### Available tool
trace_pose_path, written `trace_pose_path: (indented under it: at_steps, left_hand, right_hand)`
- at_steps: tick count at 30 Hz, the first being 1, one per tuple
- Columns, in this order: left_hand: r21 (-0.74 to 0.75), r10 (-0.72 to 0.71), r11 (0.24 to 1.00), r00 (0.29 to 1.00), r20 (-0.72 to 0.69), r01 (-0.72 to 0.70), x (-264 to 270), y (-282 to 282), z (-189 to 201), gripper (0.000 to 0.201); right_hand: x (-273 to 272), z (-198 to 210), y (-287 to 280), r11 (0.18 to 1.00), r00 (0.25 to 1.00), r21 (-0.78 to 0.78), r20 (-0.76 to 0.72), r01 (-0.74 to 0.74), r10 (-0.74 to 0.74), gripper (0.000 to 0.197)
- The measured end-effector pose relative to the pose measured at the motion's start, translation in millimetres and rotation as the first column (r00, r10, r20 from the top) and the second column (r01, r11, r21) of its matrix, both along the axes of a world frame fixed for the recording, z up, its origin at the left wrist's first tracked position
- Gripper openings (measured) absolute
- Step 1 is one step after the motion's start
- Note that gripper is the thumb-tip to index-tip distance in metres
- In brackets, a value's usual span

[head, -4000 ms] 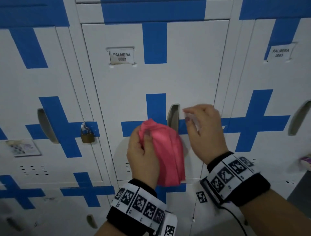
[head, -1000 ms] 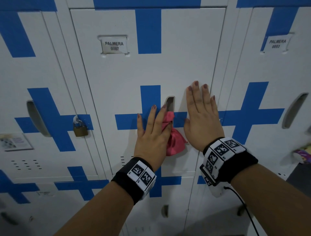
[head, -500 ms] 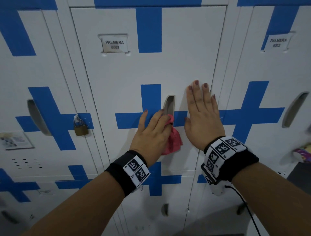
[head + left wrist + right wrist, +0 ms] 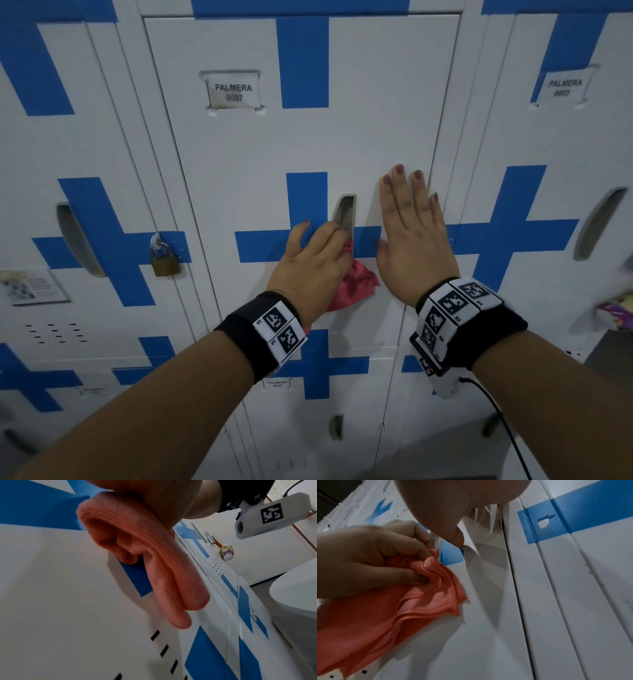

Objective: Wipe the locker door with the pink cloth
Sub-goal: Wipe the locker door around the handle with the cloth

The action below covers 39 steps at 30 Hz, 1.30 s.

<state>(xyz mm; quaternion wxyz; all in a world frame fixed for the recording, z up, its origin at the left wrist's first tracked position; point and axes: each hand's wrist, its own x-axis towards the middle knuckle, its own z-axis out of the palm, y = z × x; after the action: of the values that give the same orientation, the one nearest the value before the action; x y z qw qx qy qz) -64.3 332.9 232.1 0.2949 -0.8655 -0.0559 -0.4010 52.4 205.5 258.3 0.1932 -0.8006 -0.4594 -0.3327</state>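
Head view: the left hand [image 4: 313, 270] grips the pink cloth [image 4: 354, 286] against the locker door [image 4: 239, 164], fingers curled round the bunched fabric just below the recessed handle [image 4: 345, 214]. The cloth lies on the horizontal bar of the blue cross [image 4: 260, 246], with its loose end hanging below the hand and between the two wrists. The right hand [image 4: 412, 236] lies flat on the door just right of the handle, fingers straight and together, holding nothing. A name plate [image 4: 233, 91] reading PALMERA sits in the upper left part of the door. A brass padlock [image 4: 165, 262] hangs on the locker to the left. Right wrist view: the left thumb presses a fold of the cloth [image 4: 399, 601] against the curled fingers, and several layered hems of the fabric fan out below. Left wrist view: rolled folds of the cloth [image 4: 137, 555] hang from the palm, close to the door surface above a row of vent slots [image 4: 164, 650].
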Motion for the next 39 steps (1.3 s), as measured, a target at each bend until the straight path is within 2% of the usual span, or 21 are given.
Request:
trace_pose_path:
  at_steps: [4, 8, 13, 18, 23, 27, 34, 39]
  left_hand:
    - [0.045, -0.013, 0.999, 1.0, 0.007, 0.013, 0.2, 4.0, 0.1, 0.015]
    - [0.064, -0.052, 0.997, 0.991, 0.124, 0.045, -9.0, 4.4, 0.0, 0.012]
    - [0.071, -0.003, 0.997, 0.974, 0.228, -0.014, -9.9, 4.9, 26.1, 0.03]
    - [0.047, 0.135, 0.989, 0.988, 0.069, -0.138, -5.6, 2.6, 26.3, 0.057]
    - [-0.214, 0.264, 0.943, 0.964, 0.023, -0.253, 13.4, -14.8, 13.7, 0.057]
    - [-0.36, 0.289, 0.901, 0.954, 0.085, -0.241, 25.8, -24.0, 3.1, 0.059]
    - [-0.342, 0.281, 0.906, 0.959, 0.045, -0.25, 20.1, -20.9, -4.0, 0.063]
    - [-0.358, 0.253, 0.904, 0.967, 0.005, -0.235, 8.8, -18.3, -19.1, 0.046]
  right_hand:
    - [-0.5, -0.5, -0.2, 1.0, 1.0, -0.008, 0.008, 0.001, -0.001, 0.085]
    - [0.4, -1.0, -0.1, 1.0, 1.0, -0.01, 0.002, 0.003, -0.003, 0.084]
    - [2.9, -2.9, 1.8, 1.0, 1.0, 0.005, -0.002, -0.008, 0.008, 0.085]
    - [4.2, -4.3, 2.2, 0.999, 1.0, 0.023, 0.001, -0.022, 0.022, 0.08]
    - [3.6, -4.4, 3.1, 1.0, 1.0, 0.018, 0.008, -0.004, 0.004, 0.085]
    - [3.2, -4.0, 2.6, 1.0, 1.0, 0.011, 0.006, 0.001, -0.001, 0.085]
    - [3.4, -3.1, 1.1, 1.0, 1.0, 0.006, 0.009, -0.002, 0.002, 0.087]
    - [3.3, -3.2, 0.2, 1.0, 1.0, -0.003, 0.018, -0.009, 0.009, 0.085]
